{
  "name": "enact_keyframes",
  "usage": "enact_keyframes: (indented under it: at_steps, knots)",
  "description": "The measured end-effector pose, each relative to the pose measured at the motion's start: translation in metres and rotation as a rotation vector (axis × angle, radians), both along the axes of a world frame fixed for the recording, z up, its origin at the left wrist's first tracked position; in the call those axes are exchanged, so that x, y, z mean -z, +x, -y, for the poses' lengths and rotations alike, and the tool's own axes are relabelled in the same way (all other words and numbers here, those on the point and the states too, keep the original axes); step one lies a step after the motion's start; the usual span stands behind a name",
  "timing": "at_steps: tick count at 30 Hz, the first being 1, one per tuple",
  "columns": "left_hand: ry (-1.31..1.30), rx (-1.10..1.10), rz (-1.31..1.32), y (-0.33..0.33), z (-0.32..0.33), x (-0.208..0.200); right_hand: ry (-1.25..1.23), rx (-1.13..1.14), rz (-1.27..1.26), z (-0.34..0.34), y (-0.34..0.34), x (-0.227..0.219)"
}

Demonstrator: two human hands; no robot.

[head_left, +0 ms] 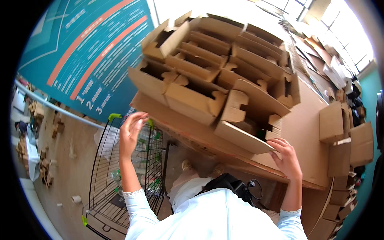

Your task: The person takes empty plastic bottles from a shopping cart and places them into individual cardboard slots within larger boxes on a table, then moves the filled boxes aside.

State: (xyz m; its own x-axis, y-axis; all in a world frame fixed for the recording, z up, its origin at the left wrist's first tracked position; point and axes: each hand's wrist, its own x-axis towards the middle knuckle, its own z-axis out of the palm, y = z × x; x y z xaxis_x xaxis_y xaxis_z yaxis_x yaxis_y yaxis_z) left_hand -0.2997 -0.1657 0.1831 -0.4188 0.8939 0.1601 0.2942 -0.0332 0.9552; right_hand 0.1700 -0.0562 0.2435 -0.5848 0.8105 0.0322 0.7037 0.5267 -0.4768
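A heap of folded brown cardboard boxes (pixel 208 68) lies on a wooden table (pixel 304 132). My right hand (pixel 285 157) rests with spread fingers on the table's near edge, touching the flap of the nearest open box (pixel 244 136). My left hand (pixel 131 132) is raised with fingers loosely curled and apart, holding nothing, above a black wire cart (pixel 120 180) with green handle tips. It hovers near the table's left corner, just below the boxes.
More cardboard boxes (pixel 344 144) are stacked along the table's right side and below it. A teal wall (pixel 92 48) with orange stripes rises at the left. Cardboard scraps (pixel 44 168) litter the floor at far left. Bottles lie inside the cart.
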Motion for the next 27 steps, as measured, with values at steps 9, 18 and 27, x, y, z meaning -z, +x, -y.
enact_keyframes:
  at_steps: [9,18,27]
  knots:
    - [-1.179,-0.073,-0.424,-0.086,0.282,0.397,-0.034,-0.203,0.434,-0.033,-0.039,-0.009]
    - [-1.449,0.196,-0.594,-0.014,0.348,0.353,0.078,-0.078,0.530,-0.025,-0.050,-0.010]
    - [-1.257,0.051,-0.497,-0.010,0.335,0.403,0.128,-0.137,0.506,-0.032,-0.039,-0.006]
